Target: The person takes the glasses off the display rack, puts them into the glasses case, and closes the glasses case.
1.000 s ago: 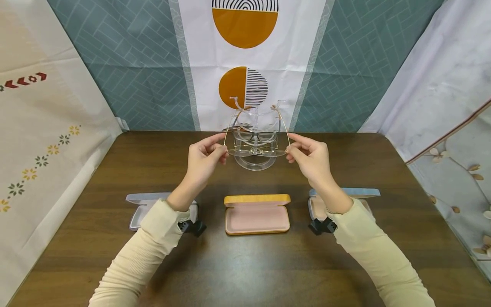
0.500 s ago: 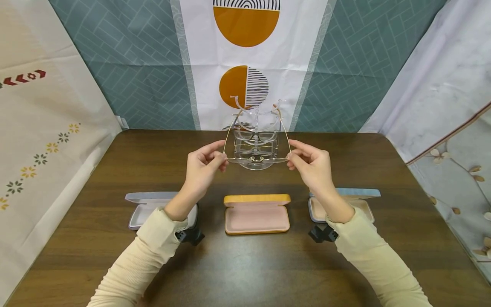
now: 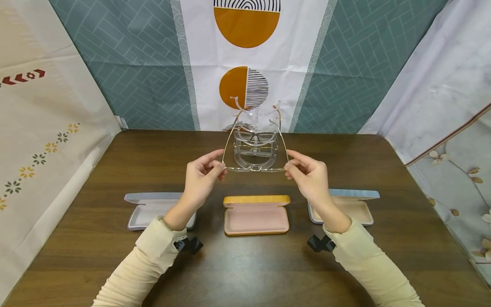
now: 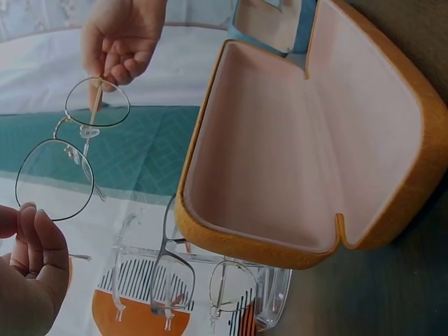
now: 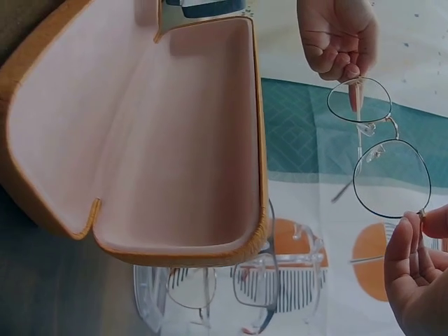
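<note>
Facing a teal-and-white patterned cloth [image 3: 153, 85] across a wood-grained worktop [image 3: 245, 277], and taking the open yellow case [image 3: 256, 220] as landmark. Holding the round wire glasses [image 3: 255, 169] in the air just beyond the yellow case, on the near side of the clear display stand [image 3: 238, 158]. Pinching one front corner with the left hand [image 3: 201, 174] and the other with the right hand [image 3: 311, 175], holding each grip narrowed to the thin frame and having hold of nothing else; presumably choosing the corners to spare the lenses from smudges and to balance the light weight. Pointing the unfolded temples away from the yellow case, probably to hold the front square to the body. Seeing the grey-lilac case [image 3: 153, 197] left of the yellow case and the blue case [image 3: 358, 194] right of it, likely lying open with hinges at the far edge to offer the linings to the near side. Seeing, beyond the yellow case, dark-framed glasses [image 3: 254, 136] and a thinner wire pair [image 4: 233, 285] on the stand, presumably resting on separate tiers to avoid scratching. Reading no brand, label or writing anywhere; finding only printed, part-orange circles [image 3: 247, 27] on the cloth, and being unable to make out any fine lettering on the temples.
</note>
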`<state>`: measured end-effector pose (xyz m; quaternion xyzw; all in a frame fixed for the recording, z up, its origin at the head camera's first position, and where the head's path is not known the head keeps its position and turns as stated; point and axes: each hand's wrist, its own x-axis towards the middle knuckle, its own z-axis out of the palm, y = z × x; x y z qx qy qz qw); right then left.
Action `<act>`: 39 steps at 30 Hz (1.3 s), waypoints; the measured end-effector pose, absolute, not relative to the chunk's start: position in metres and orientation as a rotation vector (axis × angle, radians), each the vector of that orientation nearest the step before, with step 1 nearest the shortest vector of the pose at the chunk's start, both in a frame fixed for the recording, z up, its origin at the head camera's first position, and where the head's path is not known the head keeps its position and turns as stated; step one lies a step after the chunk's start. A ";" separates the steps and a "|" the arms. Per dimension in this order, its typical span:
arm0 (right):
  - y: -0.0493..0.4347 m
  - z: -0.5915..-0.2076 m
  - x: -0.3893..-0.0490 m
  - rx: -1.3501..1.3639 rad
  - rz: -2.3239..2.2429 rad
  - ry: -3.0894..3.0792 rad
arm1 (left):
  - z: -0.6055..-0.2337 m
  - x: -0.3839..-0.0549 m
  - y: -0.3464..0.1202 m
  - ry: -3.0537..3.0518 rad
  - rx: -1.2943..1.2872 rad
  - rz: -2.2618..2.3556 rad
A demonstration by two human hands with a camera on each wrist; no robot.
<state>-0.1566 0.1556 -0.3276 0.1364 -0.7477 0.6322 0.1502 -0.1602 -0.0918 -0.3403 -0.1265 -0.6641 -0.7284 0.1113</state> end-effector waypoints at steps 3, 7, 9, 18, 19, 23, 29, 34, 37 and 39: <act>0.155 -0.330 -0.155 0.394 1.802 -2.149 | -0.343 -0.159 -0.093 -1.964 -0.373 -2.131; 0.155 -0.333 -0.153 0.408 1.793 -2.150 | -0.347 -0.156 -0.094 -1.987 -0.377 -2.109; 0.154 -0.334 -0.153 0.414 1.794 -2.144 | -0.349 -0.155 -0.095 -1.994 -0.380 -2.099; 0.152 -0.340 -0.149 0.411 1.807 -2.132 | -0.353 -0.150 -0.097 -1.997 -0.374 -2.115; 0.152 -0.340 -0.149 0.414 1.808 -2.131 | -0.353 -0.149 -0.097 -1.996 -0.371 -2.122; 0.152 -0.343 -0.148 0.426 1.810 -2.131 | -0.355 -0.148 -0.097 -1.989 -0.365 -2.140; 0.153 -0.345 -0.147 0.414 1.814 -2.148 | -0.358 -0.148 -0.097 -2.002 -0.363 -2.134; 0.153 -0.346 -0.146 0.417 1.807 -2.145 | -0.360 -0.147 -0.097 -2.029 -0.364 -2.129; 0.154 -0.346 -0.146 0.416 1.810 -2.148 | -0.361 -0.147 -0.097 -2.045 -0.362 -2.119; 0.154 -0.347 -0.146 0.415 1.816 -2.147 | -0.362 -0.147 -0.097 -2.052 -0.363 -2.112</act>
